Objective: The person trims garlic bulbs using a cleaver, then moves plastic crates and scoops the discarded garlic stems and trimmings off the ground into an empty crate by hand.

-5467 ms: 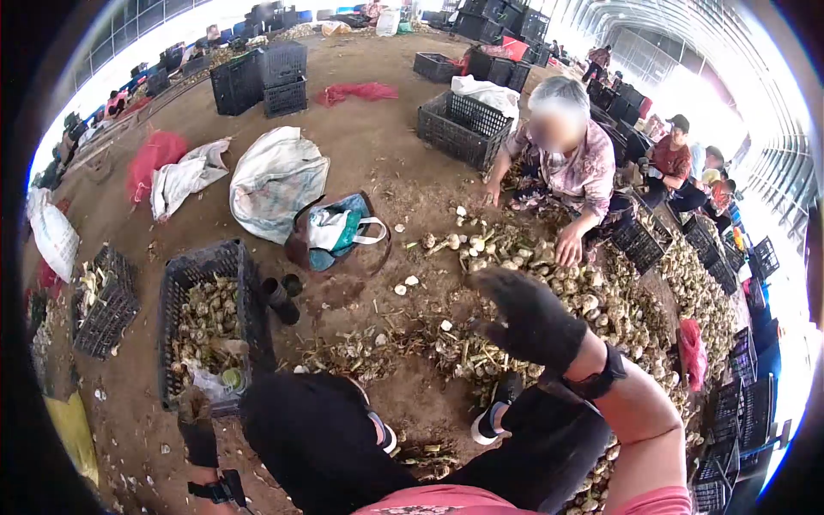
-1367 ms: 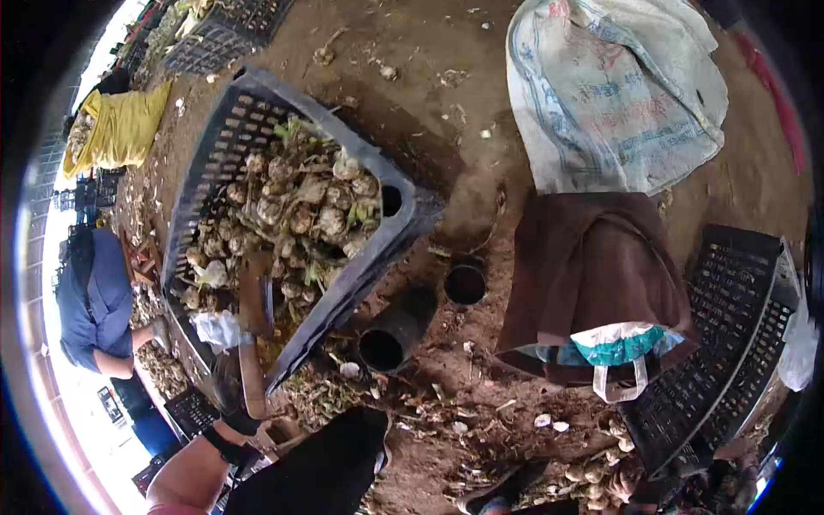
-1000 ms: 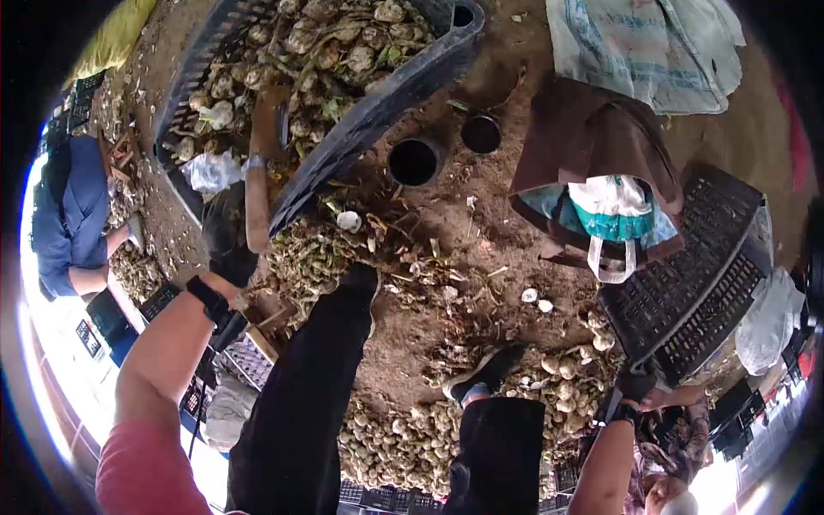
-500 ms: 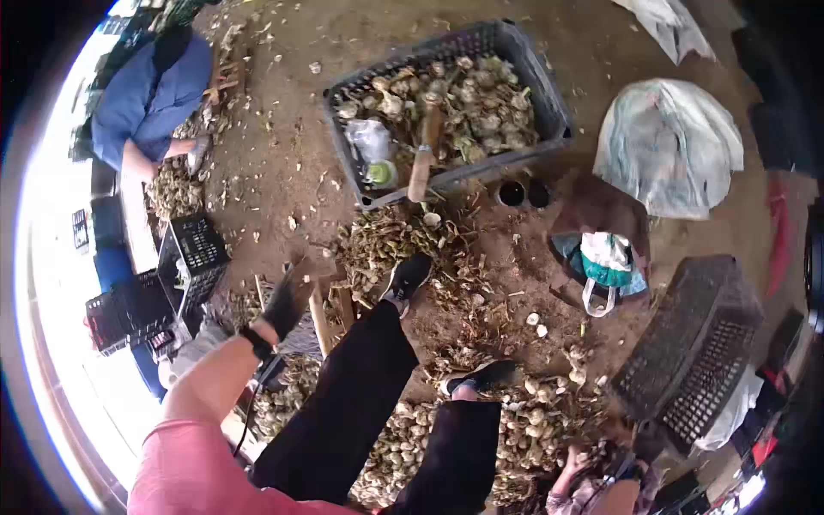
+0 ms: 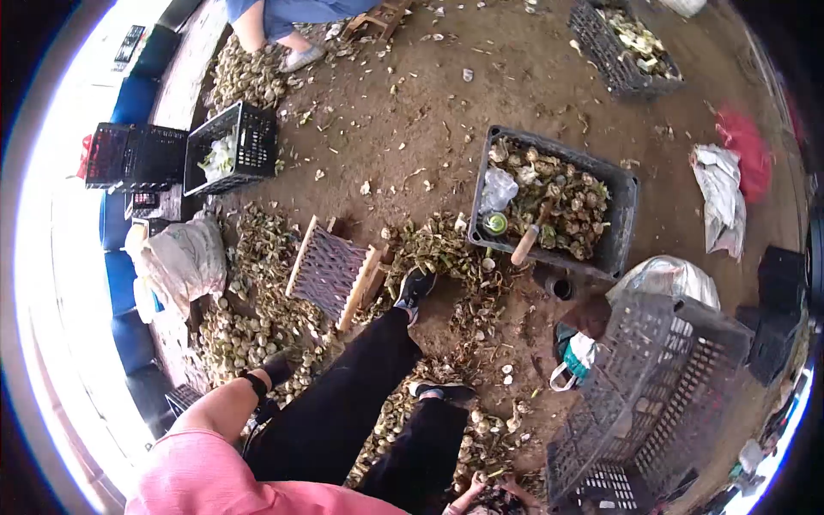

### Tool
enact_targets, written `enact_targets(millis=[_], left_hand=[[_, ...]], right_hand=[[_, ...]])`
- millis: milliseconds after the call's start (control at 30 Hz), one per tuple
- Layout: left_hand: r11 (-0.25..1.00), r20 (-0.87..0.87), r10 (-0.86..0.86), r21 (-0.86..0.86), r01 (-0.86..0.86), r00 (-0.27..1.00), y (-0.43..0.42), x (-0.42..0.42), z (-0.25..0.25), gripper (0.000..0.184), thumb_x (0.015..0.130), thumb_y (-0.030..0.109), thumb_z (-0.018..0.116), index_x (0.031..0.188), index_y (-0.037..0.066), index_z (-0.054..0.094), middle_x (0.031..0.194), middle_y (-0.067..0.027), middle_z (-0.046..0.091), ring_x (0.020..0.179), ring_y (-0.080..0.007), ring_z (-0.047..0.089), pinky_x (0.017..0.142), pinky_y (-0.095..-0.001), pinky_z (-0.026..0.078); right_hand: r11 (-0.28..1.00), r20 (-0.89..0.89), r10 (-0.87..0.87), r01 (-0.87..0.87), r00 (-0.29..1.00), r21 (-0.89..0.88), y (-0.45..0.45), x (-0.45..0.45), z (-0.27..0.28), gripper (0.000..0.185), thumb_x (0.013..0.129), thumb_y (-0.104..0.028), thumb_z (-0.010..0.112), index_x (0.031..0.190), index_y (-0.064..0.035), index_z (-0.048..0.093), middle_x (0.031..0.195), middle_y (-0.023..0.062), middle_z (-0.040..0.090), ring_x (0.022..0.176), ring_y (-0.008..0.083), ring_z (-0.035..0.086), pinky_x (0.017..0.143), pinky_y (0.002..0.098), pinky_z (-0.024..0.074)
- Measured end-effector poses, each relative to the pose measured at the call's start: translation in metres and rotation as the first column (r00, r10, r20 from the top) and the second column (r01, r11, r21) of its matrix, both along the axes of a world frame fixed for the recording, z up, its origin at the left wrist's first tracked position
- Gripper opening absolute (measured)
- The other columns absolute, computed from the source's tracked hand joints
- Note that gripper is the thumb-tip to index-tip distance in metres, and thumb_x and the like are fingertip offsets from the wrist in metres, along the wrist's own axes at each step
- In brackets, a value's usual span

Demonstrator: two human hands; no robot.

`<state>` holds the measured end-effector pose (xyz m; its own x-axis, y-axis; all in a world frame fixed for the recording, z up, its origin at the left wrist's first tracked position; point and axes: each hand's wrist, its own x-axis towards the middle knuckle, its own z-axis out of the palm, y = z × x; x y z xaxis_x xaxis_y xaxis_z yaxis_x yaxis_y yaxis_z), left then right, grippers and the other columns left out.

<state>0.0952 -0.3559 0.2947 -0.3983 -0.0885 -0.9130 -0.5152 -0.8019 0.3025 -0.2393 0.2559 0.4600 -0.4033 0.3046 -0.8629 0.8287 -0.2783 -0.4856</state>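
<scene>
My left hand [image 5: 279, 369] hangs low at the left, in a dark glove below a black wristband. It is near the garlic heap [image 5: 245, 339] beside my legs, and its fingers are too small and dark to read. A folding stool [image 5: 330, 268] with a woven seat stands just beyond it. My right hand is out of sight. At the right, a black plastic crate [image 5: 657, 403] looms large and tilted, with its slatted inside showing; what supports it is hidden. Ahead, a dark crate [image 5: 631, 227] holds garlic bulbs, a plastic bag and a tool with a wooden handle [image 5: 525, 245].
Another person's hands [image 5: 472, 493] work at the bottom edge. A person in blue [image 5: 296, 17] sits at the top left near more garlic. A white sack [image 5: 184, 257], black crate [image 5: 232, 150], dark cup [image 5: 560, 288] and cloth bag [image 5: 577, 354] stand around. Dry stalks litter the dirt floor.
The view has swung right, with my body turned. My left hand has dropped from in front of the stool to beside my leg. The slatted crate at the right looks larger and nearer.
</scene>
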Motion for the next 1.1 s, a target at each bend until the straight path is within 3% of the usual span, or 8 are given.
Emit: enact_targets(millis=[100, 133, 367, 433, 633, 800, 1000, 1100], left_hand=[[0.459, 0.243, -0.724, -0.528, 0.714, 0.646, 0.045, -0.130, 0.098, 0.033, 0.082, 0.003, 0.058, 0.114, 0.001, 0.056, 0.110, -0.0059, 0.062, 0.098, -0.0158, 0.056, 0.085, -0.0297, 0.045], [0.725, 0.113, -0.545, -0.434, 0.535, 0.831, 0.041, -0.098, 0.077, 0.028, 0.083, 0.008, 0.059, 0.110, 0.001, 0.059, 0.109, -0.0075, 0.063, 0.096, -0.0157, 0.056, 0.083, -0.0294, 0.045], [0.555, 0.469, -0.510, -0.460, 0.693, 0.721, 0.067, 0.059, -0.004, 0.029, 0.084, 0.022, 0.061, 0.108, 0.005, 0.060, 0.094, -0.0096, 0.065, 0.086, -0.0175, 0.058, 0.077, -0.0328, 0.048], [0.933, 0.349, -0.042, -0.323, 0.162, 0.936, 0.102, 0.058, -0.010, 0.031, 0.086, 0.020, 0.060, 0.112, 0.004, 0.058, 0.099, -0.0088, 0.064, 0.089, -0.0167, 0.056, 0.078, -0.0304, 0.046], [0.932, 0.415, -0.006, -0.327, 0.155, 0.910, 0.137, 0.005, 0.063, 0.038, 0.085, 0.016, 0.059, 0.119, 0.001, 0.051, 0.105, -0.0104, 0.062, 0.093, -0.0193, 0.056, 0.081, -0.0325, 0.045], [0.952, 0.393, 0.245, -0.269, -0.144, 0.886, 0.180, -0.032, 0.075, 0.033, 0.088, 0.015, 0.057, 0.119, 0.004, 0.053, 0.107, -0.0075, 0.062, 0.094, -0.0161, 0.056, 0.079, -0.0275, 0.045], [0.848, 0.399, -0.167, -0.409, 0.338, 0.902, 0.223, -0.054, 0.023, 0.030, 0.083, 0.000, 0.042, 0.103, 0.005, 0.064, 0.119, -0.0091, 0.055, 0.117, -0.0219, 0.047, 0.102, -0.0325, 0.035], [0.891, 0.376, 0.453, -0.226, -0.395, 0.808, 0.237, -0.092, -0.015, 0.032, 0.082, 0.002, 0.047, 0.113, 0.004, 0.057, 0.113, -0.0090, 0.058, 0.110, -0.0190, 0.052, 0.092, -0.0310, 0.045]], right_hand=[[0.994, -0.018, 0.108, -0.109, 0.994, -0.018, -0.044, -0.046, 0.037, 0.045, 0.079, -0.023, 0.060, 0.117, 0.0003, 0.051, 0.118, 0.0136, 0.053, 0.106, 0.0248, 0.052, 0.089, 0.0354, 0.0448], [0.988, -0.025, 0.150, -0.151, 0.988, -0.031, -0.059, -0.062, 0.047, 0.045, 0.079, -0.023, 0.060, 0.117, 0.0004, 0.051, 0.118, 0.0137, 0.053, 0.106, 0.0247, 0.052, 0.089, 0.0353, 0.0448], [0.790, -0.286, 0.601, -0.608, 0.746, 0.073, -0.222, -0.195, 0.084, 0.046, 0.078, -0.022, 0.060, 0.116, 0.0013, 0.051, 0.116, 0.0120, 0.053, 0.104, 0.0225, 0.052, 0.086, 0.0342, 0.0452], [0.617, -0.396, 0.774, -0.731, 0.494, 0.293, -0.287, -0.236, 0.044, 0.042, 0.081, -0.019, 0.058, 0.115, 0.0026, 0.052, 0.109, 0.0110, 0.056, 0.097, 0.0209, 0.054, 0.083, 0.0325, 0.0451], [0.269, -0.381, 0.914, -0.914, 0.141, 0.305, -0.508, -0.300, -0.085, 0.015, 0.074, -0.015, 0.060, 0.077, 0.0003, 0.058, 0.073, 0.0040, 0.058, 0.070, 0.0138, 0.054, 0.060, 0.0321, 0.0442], [-0.110, -0.082, 0.983, -0.884, -0.164, 0.454, -0.614, -0.294, -0.169, 0.047, 0.075, -0.035, 0.062, 0.099, 0.0048, 0.062, 0.086, 0.0139, 0.064, 0.084, 0.0259, 0.058, 0.080, 0.0384, 0.0441], [0.371, -0.168, 0.898, -0.904, 0.408, -0.212, -0.562, -0.223, -0.307, 0.038, 0.079, -0.033, 0.070, 0.101, -0.0064, 0.055, 0.098, 0.0065, 0.054, 0.084, 0.0172, 0.052, 0.070, 0.0341, 0.0484], [0.294, -0.008, 0.937, -0.804, 0.348, -0.516, -0.522, -0.147, -0.298, 0.036, 0.080, -0.030, 0.069, 0.102, -0.0076, 0.051, 0.097, 0.0032, 0.052, 0.082, 0.0147, 0.051, 0.071, 0.0323, 0.0473]])
